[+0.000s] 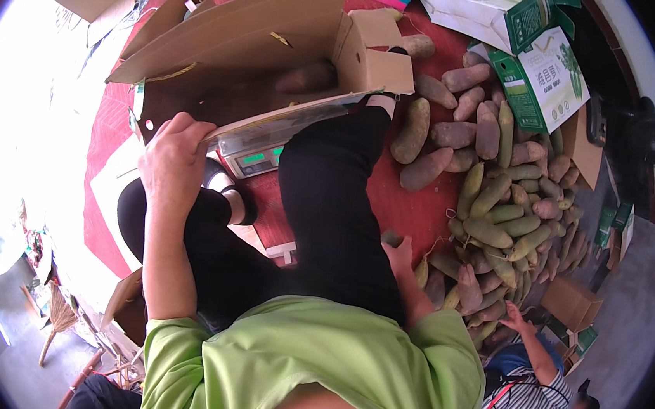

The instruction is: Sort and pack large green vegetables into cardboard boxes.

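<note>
My left hand (175,152) is closed over the near edge of an open cardboard box (273,24), close to its left corner. Inside the box, in shadow, lies a dusky reddish root vegetable (307,76). Under the box is a scale (257,161) with a lit green display, between my legs. Beside my right thigh, my right hand (401,256) is closed around a dark greenish root vegetable (391,238), mostly hidden by the fingers. To the right of that hand spreads a heap of long green and dusky pink root vegetables (489,231).
The red floor covering (433,202) runs under box and heap. Printed green-and-white cartons (541,83) lie at the far right. Another person (532,402) in a striped top reaches a hand (518,321) toward the heap. A straw broom (59,317) is at the left.
</note>
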`<state>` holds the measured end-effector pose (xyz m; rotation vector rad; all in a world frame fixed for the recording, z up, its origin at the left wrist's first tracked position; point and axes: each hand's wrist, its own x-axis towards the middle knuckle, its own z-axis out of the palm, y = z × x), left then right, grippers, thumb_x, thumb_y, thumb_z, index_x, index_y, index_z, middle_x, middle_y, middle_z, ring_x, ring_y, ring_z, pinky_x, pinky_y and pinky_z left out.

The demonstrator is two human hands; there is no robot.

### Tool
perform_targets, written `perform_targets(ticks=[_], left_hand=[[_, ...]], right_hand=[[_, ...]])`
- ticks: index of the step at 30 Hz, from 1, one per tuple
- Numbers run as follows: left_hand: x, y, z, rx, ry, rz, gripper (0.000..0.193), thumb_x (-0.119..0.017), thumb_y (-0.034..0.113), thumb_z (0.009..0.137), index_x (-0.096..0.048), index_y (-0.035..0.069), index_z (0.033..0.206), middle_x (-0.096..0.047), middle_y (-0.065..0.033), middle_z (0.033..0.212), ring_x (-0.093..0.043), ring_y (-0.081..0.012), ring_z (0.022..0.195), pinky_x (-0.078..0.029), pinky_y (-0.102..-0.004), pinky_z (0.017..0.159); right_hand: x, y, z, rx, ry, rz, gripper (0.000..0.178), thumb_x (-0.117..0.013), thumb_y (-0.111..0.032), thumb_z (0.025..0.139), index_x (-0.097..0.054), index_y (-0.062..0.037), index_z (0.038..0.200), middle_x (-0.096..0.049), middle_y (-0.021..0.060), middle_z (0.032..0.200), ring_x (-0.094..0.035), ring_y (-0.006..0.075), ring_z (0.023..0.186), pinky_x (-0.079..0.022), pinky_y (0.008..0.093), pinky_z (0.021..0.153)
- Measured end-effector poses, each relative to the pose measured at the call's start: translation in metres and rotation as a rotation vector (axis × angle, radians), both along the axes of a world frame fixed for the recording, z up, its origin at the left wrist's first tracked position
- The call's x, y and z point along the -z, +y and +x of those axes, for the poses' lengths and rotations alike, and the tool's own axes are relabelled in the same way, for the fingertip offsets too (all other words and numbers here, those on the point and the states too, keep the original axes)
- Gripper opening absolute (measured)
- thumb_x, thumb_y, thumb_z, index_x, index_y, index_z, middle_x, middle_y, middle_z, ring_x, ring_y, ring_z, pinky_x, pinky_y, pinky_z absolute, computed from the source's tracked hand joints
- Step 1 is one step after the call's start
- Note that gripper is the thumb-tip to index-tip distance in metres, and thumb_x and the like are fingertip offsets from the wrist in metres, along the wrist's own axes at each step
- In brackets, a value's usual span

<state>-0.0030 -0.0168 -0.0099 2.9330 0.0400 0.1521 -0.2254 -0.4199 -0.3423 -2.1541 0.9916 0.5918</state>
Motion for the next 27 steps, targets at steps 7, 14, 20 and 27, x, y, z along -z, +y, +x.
perform_targets(ticks=[7,14,20,27], left_hand=[[-0.003,0.003,-0.003,0.024,-0.024,0.047,0.010,-0.066,0.013,0.078,-0.072,0.016,0.085,-0.057,-0.0007,0.079,-0.062,-0.0198,0.084,-0.051,-0.0357,0.067],[0.001,0.007,0.000,0.057,-0.048,0.057,0.007,-0.065,0.012,0.078,-0.070,0.016,0.081,-0.055,-0.0008,0.078,-0.061,-0.0199,0.082,-0.051,-0.0353,0.066],[-0.006,0.008,0.000,0.045,0.046,0.017,0.011,-0.064,0.013,0.081,-0.071,0.013,0.089,-0.057,-0.0033,0.082,-0.061,-0.0230,0.088,-0.049,-0.0394,0.069],[-0.004,0.007,-0.001,0.048,0.036,0.035,0.011,-0.064,0.014,0.081,-0.071,0.014,0.089,-0.058,-0.0032,0.082,-0.062,-0.0231,0.088,-0.049,-0.0396,0.070]], right_hand=[[-0.120,-0.013,0.144,-0.141,-0.697,-0.016,0.059,-0.076,0.000,0.071,-0.044,-0.0014,0.121,-0.057,0.0126,0.113,-0.056,0.0225,0.106,-0.046,0.0347,0.091],[-0.314,0.013,0.263,-0.148,-1.383,0.191,0.067,-0.070,0.003,0.080,-0.032,0.0009,0.136,-0.049,0.0144,0.126,-0.050,0.0218,0.114,-0.043,0.0341,0.098],[-0.396,0.080,0.320,-0.341,-1.689,0.466,0.066,-0.068,0.010,0.077,-0.038,-0.0020,0.135,-0.052,0.0125,0.121,-0.054,0.0200,0.109,-0.045,0.0334,0.095],[-0.355,0.160,0.349,-0.627,-1.347,0.611,0.062,-0.075,0.000,0.076,-0.041,-0.0040,0.128,-0.050,0.0054,0.113,-0.054,0.0122,0.100,-0.048,0.0244,0.081]])
